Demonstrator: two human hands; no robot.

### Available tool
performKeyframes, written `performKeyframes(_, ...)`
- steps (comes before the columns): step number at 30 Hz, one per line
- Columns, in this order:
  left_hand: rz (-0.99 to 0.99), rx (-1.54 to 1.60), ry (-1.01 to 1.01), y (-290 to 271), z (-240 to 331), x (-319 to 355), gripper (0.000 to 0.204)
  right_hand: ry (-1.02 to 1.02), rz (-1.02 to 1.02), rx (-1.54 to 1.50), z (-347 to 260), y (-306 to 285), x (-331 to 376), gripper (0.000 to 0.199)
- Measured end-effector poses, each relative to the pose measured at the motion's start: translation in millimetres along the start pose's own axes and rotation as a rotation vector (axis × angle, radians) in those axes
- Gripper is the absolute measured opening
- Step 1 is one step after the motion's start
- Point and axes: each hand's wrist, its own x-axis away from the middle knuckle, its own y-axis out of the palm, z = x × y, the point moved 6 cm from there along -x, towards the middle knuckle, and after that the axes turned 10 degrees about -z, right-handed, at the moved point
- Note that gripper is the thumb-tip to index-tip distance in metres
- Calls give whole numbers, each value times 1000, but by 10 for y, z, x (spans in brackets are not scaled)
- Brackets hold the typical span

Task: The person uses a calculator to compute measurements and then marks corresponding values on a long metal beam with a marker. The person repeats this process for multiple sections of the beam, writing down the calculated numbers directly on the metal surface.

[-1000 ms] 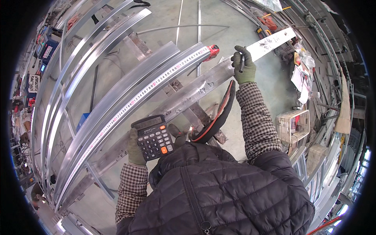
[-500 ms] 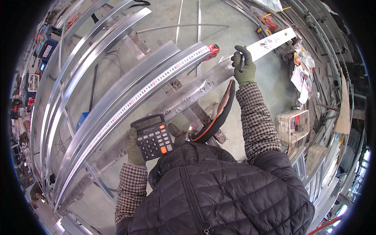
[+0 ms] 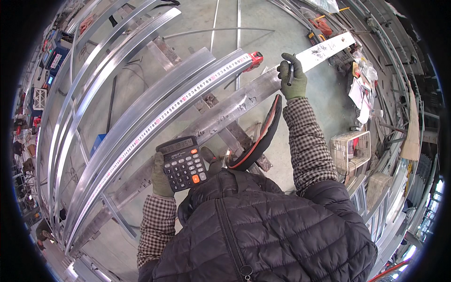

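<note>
My gloved left hand (image 3: 162, 177) grips a black desk calculator (image 3: 184, 165) by its left side, keys and lit display facing up. A black marker pen (image 3: 290, 74) is held in my gloved right hand (image 3: 293, 80), which rests by the edge of a long metal beam (image 3: 239, 101). Handwritten marks run along that beam. Beyond the calculator, an extended tape measure (image 3: 183, 97) lies along a long aluminium profile (image 3: 141, 113). Its red case (image 3: 256, 60) sits at the profile's far end.
More bright aluminium profiles (image 3: 117, 49) stretch along the left. A black-and-red curved strip (image 3: 260, 141) lies beside the beam, over a steel crosspiece (image 3: 242, 138). At the right stand a white plastic basket (image 3: 351, 148) and papers (image 3: 359, 98). Power tools (image 3: 317, 36) lie at the far right.
Almost nothing differs. Both hands keep their places, with only a very slight shift of the view.
</note>
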Motion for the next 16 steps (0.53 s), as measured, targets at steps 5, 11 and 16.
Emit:
performKeyframes(5, 20, -13, 5, -28, -1, -10, 58, -16, -9, 17, 10, 6, -8, 26)
performKeyframes(11, 15, 10, 7, -37, -22, -13, 56, 14, -8, -7, 25, 0, -8, 25)
performKeyframes(16, 20, 12, 12, -99, -57, -31, 56, 24, -10, -7, 14, -3, -2, 25)
